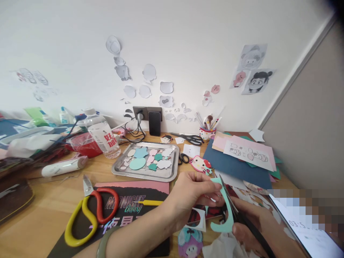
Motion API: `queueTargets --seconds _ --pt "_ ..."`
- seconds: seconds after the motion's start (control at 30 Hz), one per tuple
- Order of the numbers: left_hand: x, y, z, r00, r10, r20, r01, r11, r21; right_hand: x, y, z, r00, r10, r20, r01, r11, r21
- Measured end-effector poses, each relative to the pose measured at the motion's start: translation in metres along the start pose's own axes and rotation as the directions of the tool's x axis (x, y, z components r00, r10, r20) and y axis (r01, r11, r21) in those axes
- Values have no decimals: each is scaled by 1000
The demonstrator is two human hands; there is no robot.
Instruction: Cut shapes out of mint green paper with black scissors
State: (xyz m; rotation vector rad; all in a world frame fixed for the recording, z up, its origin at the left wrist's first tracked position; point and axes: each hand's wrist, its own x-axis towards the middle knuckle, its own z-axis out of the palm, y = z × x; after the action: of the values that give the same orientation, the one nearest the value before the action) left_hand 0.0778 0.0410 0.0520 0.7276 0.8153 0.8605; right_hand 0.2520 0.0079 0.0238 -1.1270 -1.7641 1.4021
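Observation:
My left hand (197,190) pinches the top of a curved mint-green paper strip (229,211), thumb on its upper edge. In my right hand (252,222) are black-handled scissors (249,225), their blades against the strip's right side near my left fingertips. The lower end of the strip curls leftward in front of my right thumb. Beneath my hands lie a white paper piece with a round cut-out (201,219), a purple and blue cartoon figure (190,243) and crumpled white scraps (224,245).
A metal tray (145,176) holds several cut paper shapes. Red and yellow scissors (92,211) lie on a black folder (129,229) at the left. Behind stand a water bottle (103,134) and a phone (154,123). Coloured sheets (236,168) and a lit screen (306,229) are at the right.

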Motion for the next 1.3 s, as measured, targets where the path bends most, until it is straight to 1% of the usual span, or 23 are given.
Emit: queueTargets --seconds 0.07,0.17,0.27,0.33,0.4,0.47,0.6,0.67,0.77,0.83,0.93,1.03,1.17,1.23,1.3 --pt "0 -1 0 1000 7 16 -7 1000 6 1 3 -2 999 -40 -5 39 997 -65" --pt "-1 -2 -1 1000 -4 9 4 1000 5 1 0 -2 999 -45 10 45 998 -45" --pt "-1 -2 0 1000 -11 6 11 1000 -12 0 -6 0 999 -15 45 12 998 62" --pt "0 -1 0 1000 -12 10 12 1000 -17 -1 -9 1 999 22 43 -28 991 127" --pt "0 2 0 1000 -20 3 20 1000 -2 -2 -11 2 996 67 56 -75 986 150" --pt "0 5 -1 1000 -21 -8 21 999 27 -3 -10 1 993 115 39 -120 980 156" --pt "1 9 -4 1000 -14 17 13 996 92 -4 -9 0 987 155 37 -159 968 193" --pt "1 9 -4 999 -17 30 13 993 117 -2 -9 0 988 141 60 -150 973 177" --pt "2 8 -4 998 -31 48 24 990 142 2 -11 0 990 67 128 -83 989 121" --pt "2 9 -4 997 -43 58 34 989 146 3 -12 0 987 48 151 -66 991 119" --pt "1 11 -5 997 -45 65 33 986 165 -1 -12 0 990 122 70 -131 981 145" --pt "0 14 -8 996 -43 77 26 977 212 -4 -9 1 980 200 -8 -197 974 114" --pt "-2 22 -10 997 -35 67 14 957 291 -2 -6 3 978 203 -52 -200 978 54" --pt "-3 24 -9 998 -28 62 7 947 322 -1 -5 5 967 245 -70 -244 970 16" --pt "-4 24 -8 997 -24 77 -1 949 316 -1 -3 5 949 300 -96 -301 954 4"
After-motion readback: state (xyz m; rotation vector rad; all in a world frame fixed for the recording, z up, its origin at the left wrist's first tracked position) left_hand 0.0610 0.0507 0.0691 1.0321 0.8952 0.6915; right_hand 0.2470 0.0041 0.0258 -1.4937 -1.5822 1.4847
